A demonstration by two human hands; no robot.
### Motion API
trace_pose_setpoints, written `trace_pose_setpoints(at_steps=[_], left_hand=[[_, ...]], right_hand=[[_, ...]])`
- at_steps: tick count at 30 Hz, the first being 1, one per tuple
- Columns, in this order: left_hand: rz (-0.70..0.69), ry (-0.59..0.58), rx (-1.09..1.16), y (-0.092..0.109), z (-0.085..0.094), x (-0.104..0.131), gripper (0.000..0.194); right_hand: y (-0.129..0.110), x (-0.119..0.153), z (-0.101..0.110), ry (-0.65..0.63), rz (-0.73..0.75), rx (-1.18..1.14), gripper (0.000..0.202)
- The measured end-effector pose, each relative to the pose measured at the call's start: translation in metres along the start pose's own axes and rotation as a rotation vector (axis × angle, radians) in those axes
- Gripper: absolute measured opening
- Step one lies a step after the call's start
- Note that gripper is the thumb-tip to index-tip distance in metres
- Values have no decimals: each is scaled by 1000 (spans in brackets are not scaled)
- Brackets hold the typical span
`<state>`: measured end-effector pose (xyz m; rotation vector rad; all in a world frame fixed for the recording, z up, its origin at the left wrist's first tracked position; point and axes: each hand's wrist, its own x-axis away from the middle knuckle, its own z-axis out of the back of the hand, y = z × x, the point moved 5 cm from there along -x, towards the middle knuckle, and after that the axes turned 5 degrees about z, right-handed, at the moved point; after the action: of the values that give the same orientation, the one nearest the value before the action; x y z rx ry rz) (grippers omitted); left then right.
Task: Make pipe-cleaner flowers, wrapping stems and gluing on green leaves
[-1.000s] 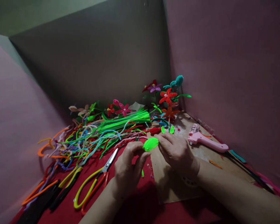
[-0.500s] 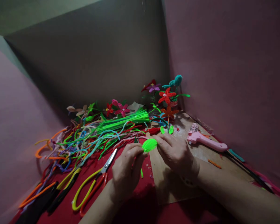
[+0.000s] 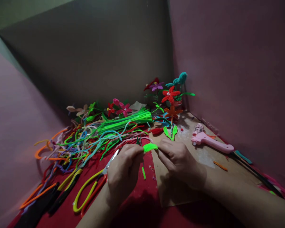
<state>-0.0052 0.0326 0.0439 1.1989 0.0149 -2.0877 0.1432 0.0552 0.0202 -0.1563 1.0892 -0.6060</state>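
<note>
A bright green fuzzy leaf-shaped piece (image 3: 150, 147) is stretched between my two hands over the red cloth. My left hand (image 3: 125, 164) pinches its left end, and my right hand (image 3: 180, 160) pinches its right end. The fingertips of both hands are closed on it. Just beyond my right hand, an orange fuzzy flower (image 3: 172, 112) stands on a stem with two green leaves (image 3: 170, 132) low on it. Scissors (image 3: 87, 193) with yellow and red handles lie beside my left hand, their blades partly behind it.
A pink glue gun (image 3: 211, 141) lies on the board (image 3: 204, 174) at the right. Green pipe cleaners (image 3: 128, 120) and a tangle of coloured ones (image 3: 85, 142) cover the back left. Pliers (image 3: 66, 190) lie front left. More fuzzy flowers (image 3: 171, 94) stand against the back wall.
The green piece now looks narrower and slightly arched between my fingers. My left hand has shifted slightly left and covers more of the scissors. The view has moved a little.
</note>
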Motion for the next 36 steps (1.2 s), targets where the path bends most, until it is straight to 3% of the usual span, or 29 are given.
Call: trace_pose_setpoints(at_steps=[5,8,12,19,31,36], left_hand=[[353,45,329,-13,-1,-2,24],[474,38,446,-17,-5,-5,17],[514,-10,488,-18,-10,-6,19],[398,-78,168,-13,-10,-8,5],[354,-166,-12,-17,-10,-8,9],[356,-169,-35,-18,-10,-9,9]], right_hand=[[14,2,-10,-220,-579,-524,25],[18,7,-14,-276,-735,-637,25],[20,11,-18,-307,-790,-640,25],[19,12,-22,-356,-808,-643,25],[19,17,-28,-451,-871,-700,26],[24,19,-29,-431,-847,-713,29]])
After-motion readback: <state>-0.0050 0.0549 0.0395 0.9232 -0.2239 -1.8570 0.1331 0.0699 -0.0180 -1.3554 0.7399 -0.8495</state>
